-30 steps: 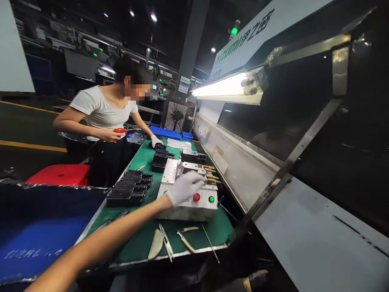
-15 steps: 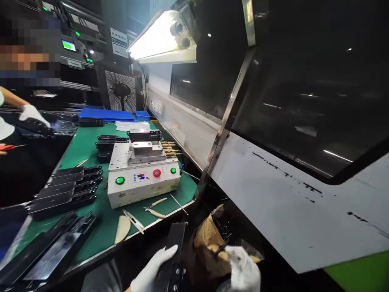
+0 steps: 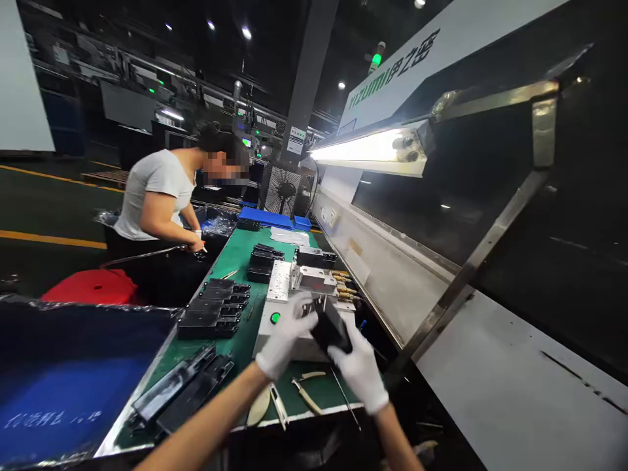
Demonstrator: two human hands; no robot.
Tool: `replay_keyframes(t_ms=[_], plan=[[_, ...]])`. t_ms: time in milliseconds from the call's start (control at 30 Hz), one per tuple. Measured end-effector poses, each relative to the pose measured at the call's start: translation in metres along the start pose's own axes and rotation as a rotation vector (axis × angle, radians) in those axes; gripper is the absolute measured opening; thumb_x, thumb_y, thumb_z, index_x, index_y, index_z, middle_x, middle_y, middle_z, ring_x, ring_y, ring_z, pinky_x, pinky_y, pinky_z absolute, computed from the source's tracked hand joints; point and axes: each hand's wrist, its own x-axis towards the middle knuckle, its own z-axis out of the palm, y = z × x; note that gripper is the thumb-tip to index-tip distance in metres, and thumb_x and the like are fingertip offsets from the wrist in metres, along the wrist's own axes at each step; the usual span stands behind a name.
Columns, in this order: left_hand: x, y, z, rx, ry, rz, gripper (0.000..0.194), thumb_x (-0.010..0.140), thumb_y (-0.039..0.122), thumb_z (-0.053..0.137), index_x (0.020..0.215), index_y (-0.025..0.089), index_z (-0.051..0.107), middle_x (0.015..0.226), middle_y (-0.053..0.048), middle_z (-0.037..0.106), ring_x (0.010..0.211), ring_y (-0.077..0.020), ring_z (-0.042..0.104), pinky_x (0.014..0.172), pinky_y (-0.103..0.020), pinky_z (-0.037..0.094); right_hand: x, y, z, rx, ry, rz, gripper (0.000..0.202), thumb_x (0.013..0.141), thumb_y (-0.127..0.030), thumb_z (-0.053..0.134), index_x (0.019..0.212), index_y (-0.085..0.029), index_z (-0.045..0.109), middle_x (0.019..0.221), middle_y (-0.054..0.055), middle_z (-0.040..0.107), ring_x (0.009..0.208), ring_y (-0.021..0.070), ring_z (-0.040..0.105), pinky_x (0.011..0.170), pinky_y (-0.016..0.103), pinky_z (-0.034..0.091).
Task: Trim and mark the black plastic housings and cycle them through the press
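Right by the white fixture (image 3: 280, 286), left hand (image 3: 286, 335) and right hand (image 3: 362, 374) gripped the black part's (image 3: 328, 328) opposite ends, imo the steadiest hold.

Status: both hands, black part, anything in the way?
Left hand and right hand both holding black part. Part in front of white fixture, partly hiding it. Nothing seen blocking hands.

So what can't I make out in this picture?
All in the head view:
White machine, front: partly hidden by the left hand, right hand and black part.
Detail of the black part: blurred.
Thing at the co-worker's hand: too small.
Wording on the pillar notice: too small.
Rest of the blue bin: cut off by left edge.
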Motion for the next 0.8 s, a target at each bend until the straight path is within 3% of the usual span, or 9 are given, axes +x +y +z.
replay_keyframes(t_ms=[67, 133, 200, 267, 400, 567, 667, 800], plan=[[0.071, 0.022, -0.02, 0.122, 0.071, 0.092, 0.054, 0.082, 0.042, 0.075, 0.13, 0.021, 0.061, 0.129, -0.01, 0.068, 0.127, -0.0264, 0.059, 0.112, -0.039, 0.043, 0.085, -0.007, -0.017, -0.263, -0.036, -0.147, 0.076, 0.085, -0.024, 0.068, 0.157, -0.024, 0.044, 0.146, 0.01, 0.062, 0.134, 0.0301, 0.058, 0.115, 0.045, 0.046], [0.13, 0.026, -0.033, 0.222, 0.092, 0.111, 0.042, 0.085, 0.038, 0.072, 0.121, 0.018, 0.066, 0.128, -0.011, 0.068, 0.124, -0.0254, 0.06, 0.112, -0.037, 0.043, 0.159, -0.006, -0.025, -0.484, -0.163, -0.187, 0.081, 0.082, -0.024, 0.073, 0.158, -0.02, 0.043, 0.146, 0.014, 0.061, 0.135, 0.0316, 0.057, 0.115, 0.046, 0.045], [0.17, 0.015, -0.039, 0.314, 0.089, 0.105, 0.031, 0.089, 0.032, 0.068, 0.115, 0.016, 0.068, 0.123, -0.012, 0.07, 0.118, -0.0241, 0.063, 0.109, -0.039, 0.045, 0.211, 0.0, -0.025, -0.546, -0.255, -0.2, 0.08, 0.077, -0.024, 0.079, 0.153, -0.021, 0.052, 0.143, 0.013, 0.064, 0.131, 0.0317, 0.06, 0.113, 0.044, 0.046], [0.19, -0.004, -0.04, 0.402, 0.076, 0.086, 0.02, 0.089, 0.026, 0.069, 0.106, 0.015, 0.07, 0.115, -0.01, 0.073, 0.111, -0.0232, 0.066, 0.107, -0.042, 0.047, 0.239, 0.008, -0.021, -0.574, -0.337, -0.207, 0.078, 0.073, -0.024, 0.084, 0.147, -0.023, 0.059, 0.139, 0.01, 0.068, 0.126, 0.0297, 0.064, 0.109, 0.039, 0.049], [0.193, -0.037, -0.043, 0.559, 0.137, 0.043, 0.011, 0.091, 0.019, 0.067, 0.1, 0.014, 0.071, 0.111, -0.009, 0.073, 0.109, -0.0238, 0.066, 0.107, -0.049, 0.047, 0.24, 0.029, -0.007, -0.638, -0.408, -0.24, 0.076, 0.075, -0.028, 0.082, 0.148, -0.024, 0.058, 0.136, 0.01, 0.069, 0.124, 0.0283, 0.065, 0.106, 0.037, 0.05], [0.183, -0.062, -0.046, 0.659, 0.194, 0.039, 0.021, 0.092, 0.023, 0.064, 0.11, 0.016, 0.072, 0.118, -0.011, 0.072, 0.114, -0.0239, 0.065, 0.107, -0.043, 0.047, 0.218, 0.062, 0.01, -0.656, -0.363, -0.264, 0.075, 0.083, -0.031, 0.075, 0.153, -0.021, 0.049, 0.141, 0.012, 0.065, 0.127, 0.03, 0.061, 0.11, 0.043, 0.045], [0.179, -0.069, -0.046, 0.709, 0.188, 0.04, 0.029, 0.094, 0.028, 0.059, 0.118, 0.018, 0.071, 0.126, -0.011, 0.07, 0.119, -0.0239, 0.062, 0.109, -0.037, 0.046, 0.212, 0.074, 0.017, -0.644, -0.323, -0.249, 0.076, 0.087, -0.032, 0.071, 0.157, -0.023, 0.043, 0.147, 0.013, 0.06, 0.132, 0.0301, 0.057, 0.113, 0.045, 0.042], [0.176, -0.065, -0.053, 0.793, 0.075, -0.011, 0.039, 0.096, 0.037, 0.056, 0.127, 0.017, 0.068, 0.134, -0.013, 0.067, 0.122, -0.027, 0.062, 0.11, -0.039, 0.044, 0.208, 0.073, 0.02, -0.639, -0.366, -0.23, 0.081, 0.088, -0.033, 0.071, 0.16, -0.02, 0.037, 0.151, 0.014, 0.056, 0.136, 0.0305, 0.054, 0.116, 0.045, 0.039]])
